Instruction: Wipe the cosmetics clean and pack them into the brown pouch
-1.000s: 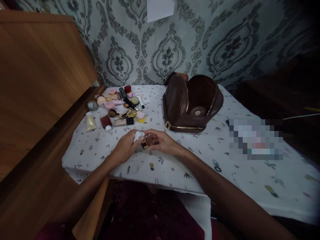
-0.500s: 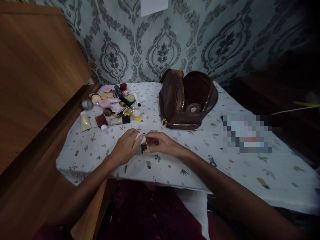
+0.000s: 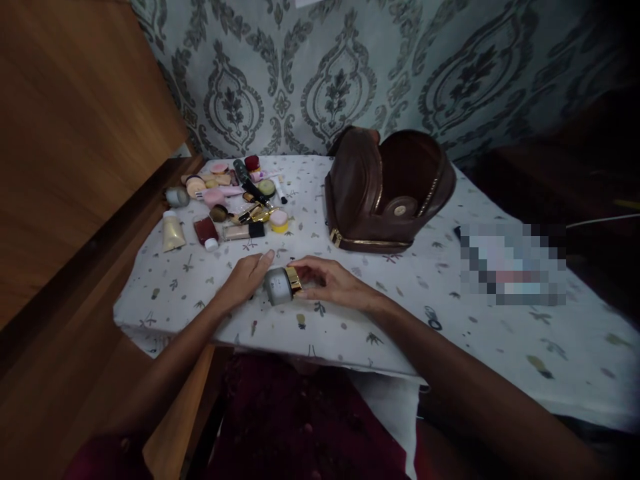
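A small grey jar with a gold band (image 3: 280, 285) lies on its side between my two hands, just above the white patterned tablecloth (image 3: 350, 320). My left hand (image 3: 246, 280) rests against the jar's grey end with its fingers stretched out. My right hand (image 3: 330, 281) grips the gold-banded end with its fingertips. An open brown leather bag (image 3: 387, 190) stands behind the hands, its lid tipped back and its inside dark.
Several cosmetics (image 3: 225, 203) lie scattered at the table's back left: tubes, compacts, small pots. A wooden cabinet side (image 3: 75, 153) rises on the left. Patterned wallpaper (image 3: 335, 73) backs the table. A blurred patch (image 3: 513, 263) covers something on the right.
The white cloth or pad that my left hand pressed on the jar is no longer seen. The left fingers have spread and the grey jar shows fully.
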